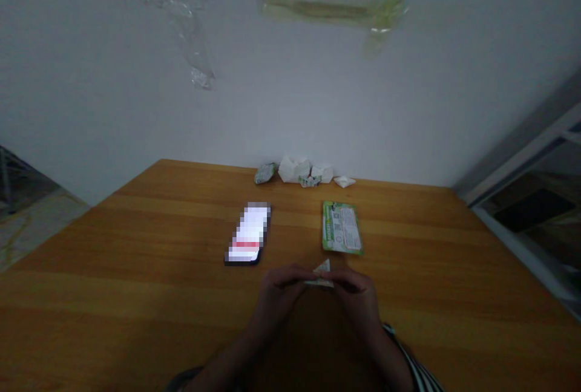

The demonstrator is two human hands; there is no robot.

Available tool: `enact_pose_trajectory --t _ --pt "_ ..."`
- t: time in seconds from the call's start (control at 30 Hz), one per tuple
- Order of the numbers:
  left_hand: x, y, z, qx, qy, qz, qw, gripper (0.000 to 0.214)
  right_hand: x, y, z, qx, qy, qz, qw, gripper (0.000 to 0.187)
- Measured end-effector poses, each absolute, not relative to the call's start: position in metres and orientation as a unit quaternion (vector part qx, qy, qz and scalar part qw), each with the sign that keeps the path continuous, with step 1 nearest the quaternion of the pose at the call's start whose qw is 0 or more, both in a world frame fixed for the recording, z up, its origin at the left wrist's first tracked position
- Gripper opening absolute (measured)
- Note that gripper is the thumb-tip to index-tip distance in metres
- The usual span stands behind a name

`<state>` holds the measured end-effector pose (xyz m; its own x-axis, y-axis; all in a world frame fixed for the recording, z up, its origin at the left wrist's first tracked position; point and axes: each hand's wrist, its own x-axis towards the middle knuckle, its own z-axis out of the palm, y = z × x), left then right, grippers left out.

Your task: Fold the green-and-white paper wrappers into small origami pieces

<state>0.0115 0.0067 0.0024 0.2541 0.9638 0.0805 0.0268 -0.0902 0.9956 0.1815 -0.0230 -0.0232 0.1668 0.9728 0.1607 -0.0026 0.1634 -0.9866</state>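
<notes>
Between my two hands is a small piece of folded white paper (324, 266) with a pointed corner sticking up. My left hand (284, 286) pinches its left side, thumb and fingers pressed together. From the right, my right hand (356, 292) pinches the other side, so the fingertips nearly meet over the paper. Part of the paper is hidden by the fingers. Just beyond my right hand lies a flat green and white printed packet (342, 227). A phone (249, 233) with a lit, blurred-out screen rests on the table, ahead of my left hand.
Along the wall at the back of the wooden table (136, 247) lie a crumpled greenish packet (265, 173), crumpled white paper (293, 169), a printed scrap (310, 181) and a small folded white paper piece (344, 181). Clear tape (195, 47) hangs on the wall.
</notes>
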Motion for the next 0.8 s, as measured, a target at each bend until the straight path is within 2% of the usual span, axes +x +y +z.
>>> enact_pose_trajectory --t 0.13,0.23,0.37,0.5,0.57,0.67,0.8 --pt "0.016 0.002 0.006 0.555 0.443 0.436 0.553 0.007 0.179 -0.026 -0.020 -0.518 -0.468 0.422 0.579 0.007" --pt "0.021 -0.002 0.006 0.491 0.488 0.436 0.575 0.011 0.170 -0.029 -0.017 -0.539 -0.432 0.433 0.579 0.007" --pt "0.028 -0.004 0.006 0.396 0.510 0.471 0.601 0.026 0.157 -0.030 -0.019 -0.531 -0.350 0.466 0.615 0.018" --pt "0.031 -0.004 0.008 0.377 0.509 0.474 0.611 0.038 0.154 -0.031 -0.023 -0.514 -0.308 0.503 0.623 0.049" --pt "0.031 -0.005 0.008 0.376 0.511 0.472 0.613 0.037 0.154 -0.032 -0.023 -0.510 -0.313 0.514 0.615 0.055" --pt "0.030 -0.005 0.006 0.373 0.501 0.475 0.620 0.036 0.155 -0.033 -0.021 -0.507 -0.321 0.512 0.615 0.055" --pt "0.024 0.002 0.004 0.384 0.481 0.472 0.631 0.039 0.161 -0.029 -0.021 -0.497 -0.353 0.511 0.606 0.043"
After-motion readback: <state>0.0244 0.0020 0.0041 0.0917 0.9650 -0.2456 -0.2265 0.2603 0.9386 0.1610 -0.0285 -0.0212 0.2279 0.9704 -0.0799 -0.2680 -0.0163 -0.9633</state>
